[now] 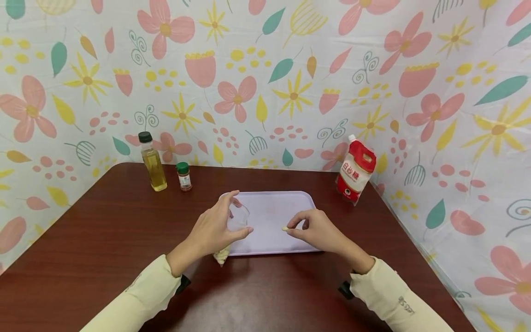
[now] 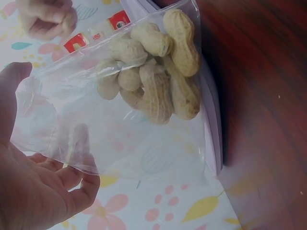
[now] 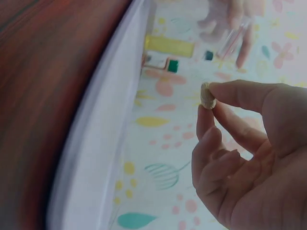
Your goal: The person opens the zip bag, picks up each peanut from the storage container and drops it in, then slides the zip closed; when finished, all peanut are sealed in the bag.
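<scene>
My left hand (image 1: 212, 229) holds a clear plastic bag (image 2: 127, 143) by its mouth, thumb and fingers spread wide apart at the rim. Several unshelled peanuts (image 2: 156, 93) lie together at the bag's far end, which hangs past the near left edge of the lilac tray (image 1: 271, 216) in the head view. Off to the right, above the tray, my right hand (image 1: 317, 229) pinches a single small peanut (image 3: 207, 96) between thumb and fingertip. Its other fingers are curled in.
An oil bottle (image 1: 154, 166) with a dark cap and a small green-capped spice jar (image 1: 184, 179) stand at the back left of the brown table (image 1: 83, 230). A red and white sugar pouch (image 1: 355, 173) stands at the back right. Behind hangs a flowered cloth (image 1: 257, 92).
</scene>
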{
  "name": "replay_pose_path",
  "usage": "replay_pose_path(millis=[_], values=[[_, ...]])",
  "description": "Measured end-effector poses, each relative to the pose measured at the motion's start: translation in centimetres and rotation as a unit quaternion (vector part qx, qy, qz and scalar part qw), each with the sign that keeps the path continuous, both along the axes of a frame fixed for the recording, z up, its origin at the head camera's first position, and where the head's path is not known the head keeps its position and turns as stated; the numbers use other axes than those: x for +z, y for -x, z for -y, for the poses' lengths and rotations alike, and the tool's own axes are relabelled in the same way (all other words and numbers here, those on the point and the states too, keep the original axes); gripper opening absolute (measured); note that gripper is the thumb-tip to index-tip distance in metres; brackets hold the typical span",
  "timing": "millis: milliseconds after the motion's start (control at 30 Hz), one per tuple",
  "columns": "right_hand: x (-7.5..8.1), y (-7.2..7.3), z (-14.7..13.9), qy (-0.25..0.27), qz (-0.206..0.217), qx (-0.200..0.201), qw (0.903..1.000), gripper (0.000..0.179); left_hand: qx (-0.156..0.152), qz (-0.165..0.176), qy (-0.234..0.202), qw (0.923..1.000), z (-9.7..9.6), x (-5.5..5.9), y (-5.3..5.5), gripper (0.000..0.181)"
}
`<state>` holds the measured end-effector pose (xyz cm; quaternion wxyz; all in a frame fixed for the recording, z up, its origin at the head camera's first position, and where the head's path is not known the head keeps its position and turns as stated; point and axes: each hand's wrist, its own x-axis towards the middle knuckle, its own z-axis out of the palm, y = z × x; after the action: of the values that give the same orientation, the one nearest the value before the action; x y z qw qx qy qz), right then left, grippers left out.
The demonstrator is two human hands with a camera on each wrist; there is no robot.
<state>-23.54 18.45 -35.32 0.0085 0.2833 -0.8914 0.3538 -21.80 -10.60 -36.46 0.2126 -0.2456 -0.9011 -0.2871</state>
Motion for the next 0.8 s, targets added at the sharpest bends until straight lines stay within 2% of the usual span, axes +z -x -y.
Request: replay_pose_path(millis=[200,500,800], values=[[1.3,-0.5,2.1,0.028,-0.024,-0.014,0.9992,0.005,-0.006,0.004,-0.006,1.0,-0.2,0.2,-0.2,0.093],[3.1,-0.9,5.3,0.058,-0.05,-0.011,0.997,0.004,-0.018,0.003,-0.008,0.9998,-0.4,0.2,-0.4,0.092],[4.5,-1.1,7.7,0.089,-0.029,0.012,0.9955,0.006,-0.028,-0.018,-0.004,0.9994,-0.5,0.2,-0.5,0.09]])
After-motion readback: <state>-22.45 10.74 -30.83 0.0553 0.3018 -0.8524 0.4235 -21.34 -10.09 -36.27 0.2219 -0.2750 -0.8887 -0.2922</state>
